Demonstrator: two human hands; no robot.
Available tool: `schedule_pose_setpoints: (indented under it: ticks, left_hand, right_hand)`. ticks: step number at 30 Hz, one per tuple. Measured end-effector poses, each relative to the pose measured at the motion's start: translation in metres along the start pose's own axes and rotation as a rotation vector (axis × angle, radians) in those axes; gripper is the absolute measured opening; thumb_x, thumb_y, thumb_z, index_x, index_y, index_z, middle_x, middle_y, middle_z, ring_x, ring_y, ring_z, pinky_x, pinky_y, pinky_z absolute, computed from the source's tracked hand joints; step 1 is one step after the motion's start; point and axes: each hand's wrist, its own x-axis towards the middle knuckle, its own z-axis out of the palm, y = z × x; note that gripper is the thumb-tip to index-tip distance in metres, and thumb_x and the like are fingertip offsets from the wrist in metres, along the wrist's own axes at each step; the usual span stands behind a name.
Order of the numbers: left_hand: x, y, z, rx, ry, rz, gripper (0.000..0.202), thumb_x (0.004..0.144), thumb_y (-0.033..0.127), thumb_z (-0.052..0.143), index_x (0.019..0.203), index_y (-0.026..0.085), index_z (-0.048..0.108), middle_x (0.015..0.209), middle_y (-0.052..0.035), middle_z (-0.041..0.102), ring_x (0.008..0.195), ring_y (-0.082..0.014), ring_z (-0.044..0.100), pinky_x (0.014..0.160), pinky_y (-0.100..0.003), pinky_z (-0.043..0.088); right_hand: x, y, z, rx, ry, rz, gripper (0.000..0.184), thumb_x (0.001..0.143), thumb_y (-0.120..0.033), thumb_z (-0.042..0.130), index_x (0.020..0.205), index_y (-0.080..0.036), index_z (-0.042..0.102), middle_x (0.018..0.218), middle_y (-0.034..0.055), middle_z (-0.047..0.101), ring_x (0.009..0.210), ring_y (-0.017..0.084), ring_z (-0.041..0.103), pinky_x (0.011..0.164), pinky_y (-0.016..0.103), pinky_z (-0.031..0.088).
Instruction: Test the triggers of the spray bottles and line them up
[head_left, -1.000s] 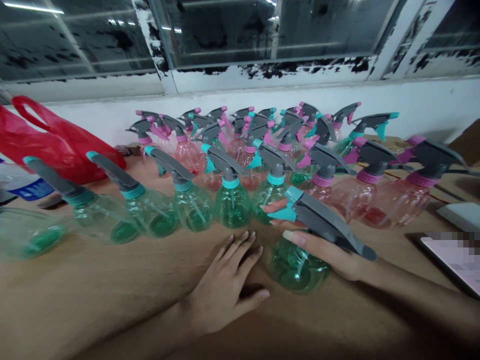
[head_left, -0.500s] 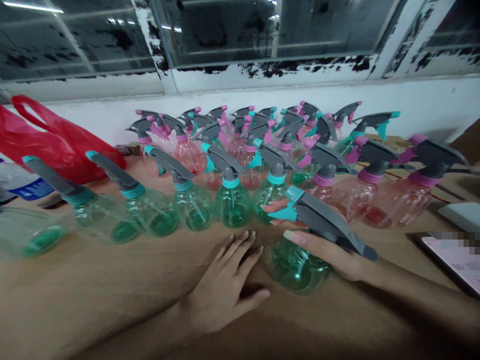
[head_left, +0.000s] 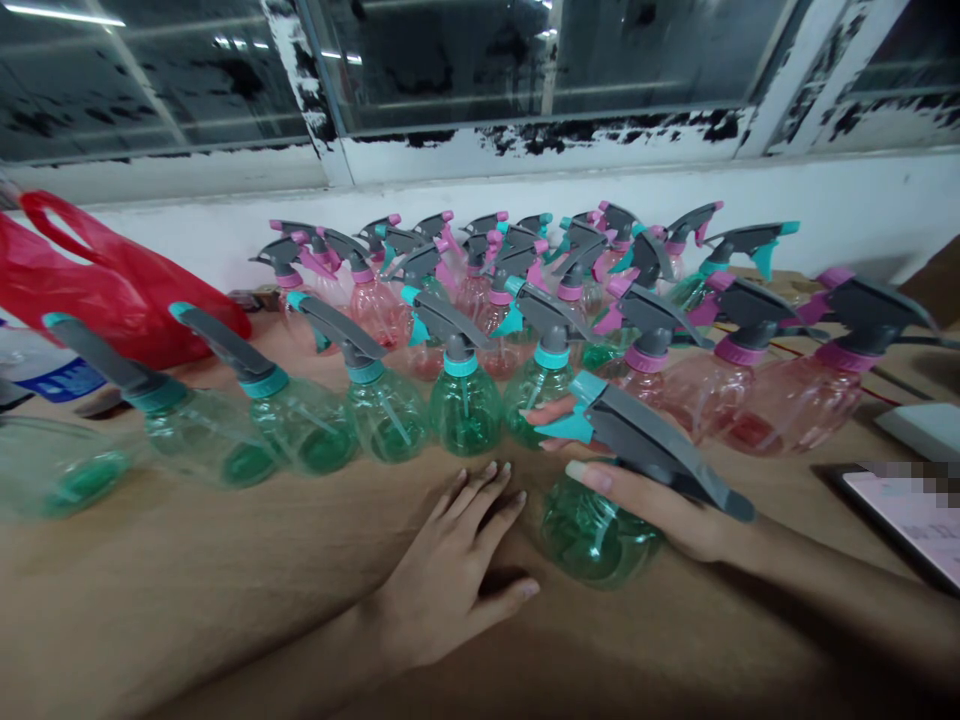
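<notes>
My right hand (head_left: 667, 500) is wrapped around the neck of a green spray bottle (head_left: 596, 545) that has a grey head with a teal nozzle and trigger. The bottle stands close to upright on the wooden table (head_left: 262, 570). Its collar is hidden behind my fingers. My left hand (head_left: 454, 570) lies flat on the table, palm down and fingers stretched out, just left of that bottle and holding nothing. Beyond my hands runs a front row of green spray bottles (head_left: 390, 415) with teal collars, continuing on the right with pink spray bottles (head_left: 810, 400).
More pink and green spray bottles (head_left: 379, 310) crowd together behind the front row, near the white wall (head_left: 840, 200). At the left sit a red plastic bag (head_left: 142, 300) and a bottle with a blue label (head_left: 60, 380). A device with a lit screen (head_left: 907, 520) lies at the right.
</notes>
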Motion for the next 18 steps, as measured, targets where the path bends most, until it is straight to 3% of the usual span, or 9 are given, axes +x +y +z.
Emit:
schedule_pose_setpoints:
  ticks: [15,18]
  left_hand:
    - [0.0008,0.0001,-0.0013,-0.001,-0.004,-0.002,0.064,0.092,0.056,0.045,0.14,0.013,0.037,0.149,-0.0137,0.03,0.138,-0.028,0.021,0.11,-0.047,0.023]
    - [0.0009,-0.0001,-0.001,0.002,-0.004,-0.001,0.065,0.092,0.056,0.045,0.14,0.014,0.037,0.148,-0.0131,0.031,0.139,-0.0275,0.021,0.11,-0.047,0.023]
  right_hand:
    - [0.0008,-0.0001,0.0007,-0.007,0.019,-0.035,0.031,0.084,-0.03,0.062,0.114,-0.029,0.057,0.111,0.0012,0.065,0.098,0.018,0.065,0.084,0.031,0.054]
    - [0.0017,-0.0002,-0.0001,-0.079,0.046,-0.031,0.024,0.084,-0.031,0.061,0.108,-0.026,0.059,0.1,0.0015,0.067,0.088,0.018,0.066,0.076,0.032,0.054]
